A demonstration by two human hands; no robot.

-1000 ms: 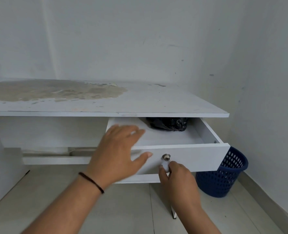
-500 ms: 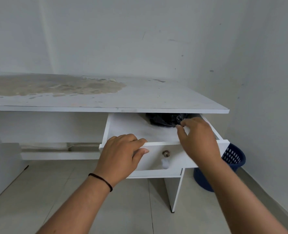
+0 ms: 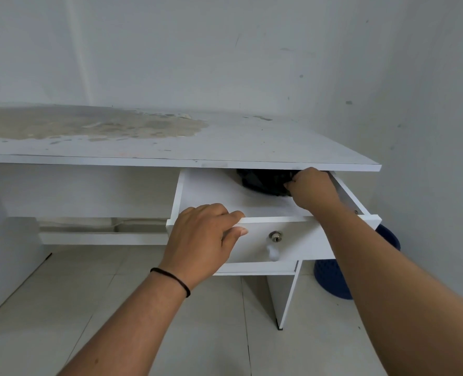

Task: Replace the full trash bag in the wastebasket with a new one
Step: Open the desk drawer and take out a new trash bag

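Black bag material (image 3: 263, 181), likely the new liner, lies bunched at the back of the open drawer (image 3: 211, 194), right of frame centre under the bench (image 3: 225, 147) top. The right hand (image 3: 313, 189) curls its fingers into it, apparently to lift it out. The left hand (image 3: 203, 237) grips the drawer's front edge, steadying it. Low at the right, the blue wastebasket (image 3: 333, 280) stands half hidden behind the forearm.

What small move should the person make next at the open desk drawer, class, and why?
Probably draw the crumpled black plastic bag forward, out of the white drawer. The right hand already grips it at the back, under the desktop, while the left hand holds the drawer front.
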